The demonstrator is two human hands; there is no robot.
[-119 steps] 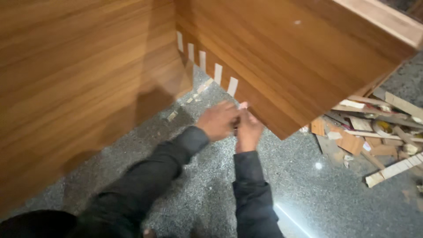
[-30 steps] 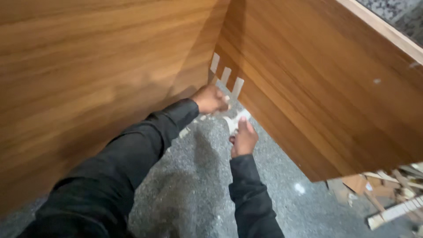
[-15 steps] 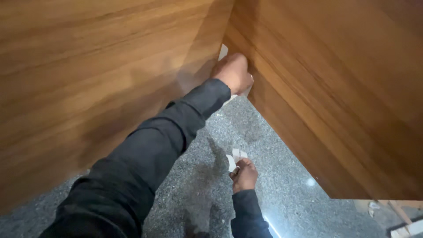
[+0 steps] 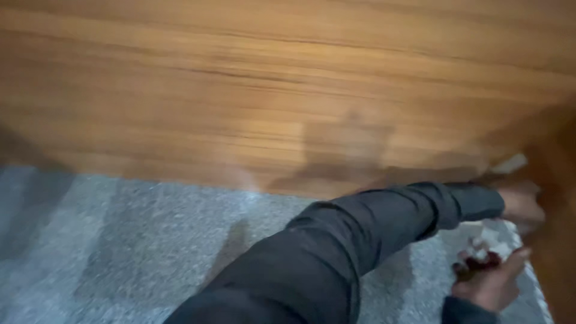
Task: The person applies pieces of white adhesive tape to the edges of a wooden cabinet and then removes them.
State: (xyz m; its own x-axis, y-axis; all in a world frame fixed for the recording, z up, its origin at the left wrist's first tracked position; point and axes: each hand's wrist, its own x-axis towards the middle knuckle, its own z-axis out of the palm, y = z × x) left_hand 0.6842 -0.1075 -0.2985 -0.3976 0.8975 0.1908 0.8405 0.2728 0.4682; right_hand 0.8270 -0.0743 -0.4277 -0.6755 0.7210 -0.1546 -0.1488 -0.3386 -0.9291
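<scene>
**Two hands low in the corner of a wooden panel**

The picture is blurred by motion, so fine detail is hard to read.

The left hand (image 4: 521, 203) is stretched far out to the right, at the foot of the large wooden panel (image 4: 252, 90) where that panel meets a second wooden face (image 4: 561, 180) along the right edge of the view. The hand sits right in that corner, just above the floor. Its fingers look curled inward and pressed toward the wood, but the blur hides whether they have hold of anything, so I cannot tell how far open it is. A pale strip (image 4: 509, 163) shows just above the hand, against the wood; whether the hand touches it I cannot tell. The dark sleeve (image 4: 336, 246) of that arm runs across the lower middle of the view, from the bottom edge up to the wrist.

The right hand (image 4: 492, 281) is lower, near the bottom right, just below and apart from the left one. Its fingers are loosely curled around a small bunch of white pieces (image 4: 480, 252), which stick up out of the top of the fist. What the pieces are is too blurred to say.

The grey speckled floor (image 4: 138, 246) fills the lower left, and the arm's shadow falls on the wood above the sleeve.
</scene>
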